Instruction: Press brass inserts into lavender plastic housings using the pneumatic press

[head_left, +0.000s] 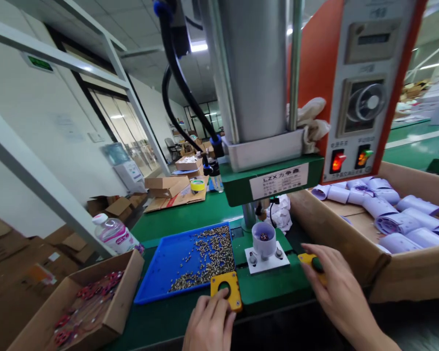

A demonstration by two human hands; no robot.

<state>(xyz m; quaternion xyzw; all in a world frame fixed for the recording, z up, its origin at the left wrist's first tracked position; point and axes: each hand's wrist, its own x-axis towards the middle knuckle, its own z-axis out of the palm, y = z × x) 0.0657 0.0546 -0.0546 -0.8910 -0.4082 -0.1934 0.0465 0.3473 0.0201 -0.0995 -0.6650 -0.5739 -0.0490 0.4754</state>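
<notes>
My left hand [210,321] rests on the left yellow button housing [234,291], a finger at its round opening, holding nothing. On the right yellow button housing [322,278] lies my right hand [338,287], thumb and fingers apart. Between them, a light purple round part [264,239] with a small dark reddish piece inside stands on a white plate [267,263] under the press head [249,214]. A blue tray [161,268] of small metal pieces [215,253] is left of the plate.
An open cardboard box [398,273] with white-purple rolled pieces [384,207] stands right. At the left are a box [120,307] of red parts [98,287] and a bottle [113,234]. The press column and orange control box [314,63] rise ahead.
</notes>
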